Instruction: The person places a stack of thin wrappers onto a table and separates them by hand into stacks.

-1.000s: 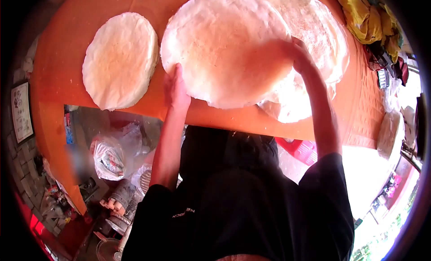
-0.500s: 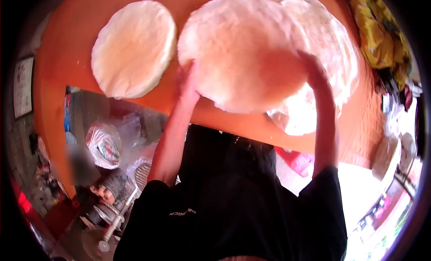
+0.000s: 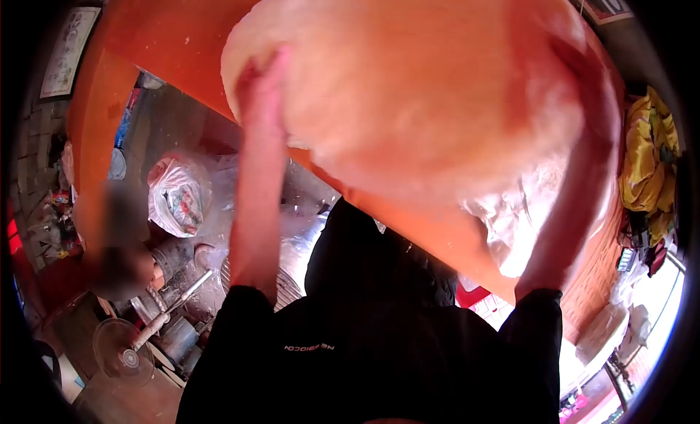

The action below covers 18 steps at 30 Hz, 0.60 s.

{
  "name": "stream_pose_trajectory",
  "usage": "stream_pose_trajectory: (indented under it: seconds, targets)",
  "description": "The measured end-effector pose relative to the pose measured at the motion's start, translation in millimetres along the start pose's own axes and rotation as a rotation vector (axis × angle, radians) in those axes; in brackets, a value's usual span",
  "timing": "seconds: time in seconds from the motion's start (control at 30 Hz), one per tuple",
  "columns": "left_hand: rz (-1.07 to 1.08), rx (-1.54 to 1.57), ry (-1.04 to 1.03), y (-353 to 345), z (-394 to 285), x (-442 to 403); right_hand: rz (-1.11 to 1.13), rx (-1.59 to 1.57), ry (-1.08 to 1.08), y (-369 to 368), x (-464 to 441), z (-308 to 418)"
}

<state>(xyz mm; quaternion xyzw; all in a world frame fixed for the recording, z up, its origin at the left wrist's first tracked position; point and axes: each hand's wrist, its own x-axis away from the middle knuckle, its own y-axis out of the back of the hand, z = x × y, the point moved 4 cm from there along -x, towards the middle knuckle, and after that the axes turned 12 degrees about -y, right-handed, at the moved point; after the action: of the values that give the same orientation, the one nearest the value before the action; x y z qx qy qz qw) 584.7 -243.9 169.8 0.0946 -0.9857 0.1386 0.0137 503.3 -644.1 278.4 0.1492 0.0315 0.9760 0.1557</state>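
A large, pale, round flatbread [image 3: 423,81] fills the upper middle of the view, raised close to the camera and slightly blurred. My left hand [image 3: 264,85] is closed at its left side, thumb uppermost. My right hand [image 3: 587,78] grips the right side, its fingers in shadow and partly lost in blur. Under the right part of the bread, more whitish flatbread [image 3: 514,223] lies piled on the orange table [image 3: 175,41]. The separate flatbread on the left is mostly or wholly covered; I cannot tell its edge from the raised one.
Yellow cloth or plastic [image 3: 645,165] lies bunched beyond the table's right edge. Below the table, to the left, are a plastic-lined container [image 3: 179,194] and machinery with a pale metal bar [image 3: 171,307]. A framed sheet [image 3: 69,52] hangs on the far left.
Both hands have lifted the large flatbread off the pile, nearer to the camera, and over toward the left one. The camera view has turned, tilting the table edge.
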Motion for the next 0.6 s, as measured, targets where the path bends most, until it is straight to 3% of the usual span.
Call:
stream_pose_trajectory:
  seconds: [0.03, 0.13, 0.27, 0.33, 0.37, 0.43, 0.47, 0.53, 0.57, 0.6]
  targets:
    - [0.005, 0.032, -0.091, 19.7, -13.2, -16.3, 0.136, -0.015, 0.054, -16.5, -20.4, -9.3]
    - [-0.002, 0.006, -0.155, 68.3, -37.6, -46.5, 0.248, -0.130, -0.021, -96.8, -73.0, -69.5]
    - [-0.094, -0.202, -0.079, 161.3, 27.2, -98.5, 0.271, -0.038, -0.413, -186.2, -93.4, -153.8]
    - [-0.213, -0.485, -0.020, 188.9, 51.4, -114.2, 0.222, -0.124, -0.341, -193.1, -84.8, -176.8]
    - [-0.169, -0.392, 0.000, 196.0, 53.4, -115.8, 0.215, -0.120, -0.356, -188.9, -86.7, -171.6]
    - [-0.168, -0.380, -0.058, 208.3, 51.9, -107.2, 0.163, 0.239, -0.302, -173.3, -87.0, -156.2]
    - [-0.165, -0.353, -0.149, 211.0, 48.8, -106.7, -0.196, 0.693, 0.010, -162.0, -97.3, -153.1]
    - [-0.131, -0.199, -0.003, 216.8, 56.5, -102.2, -0.155, 0.380, 0.139, -161.2, -95.4, -129.0]
    - [-0.066, -0.041, 0.036, 203.3, 54.4, -94.1, -0.163, 0.380, 0.118, -169.3, -114.5, -152.8]
    - [-0.002, 0.119, 0.073, 186.3, 50.5, -86.7, 0.027, -0.098, 0.090, -184.3, -151.7, -189.5]
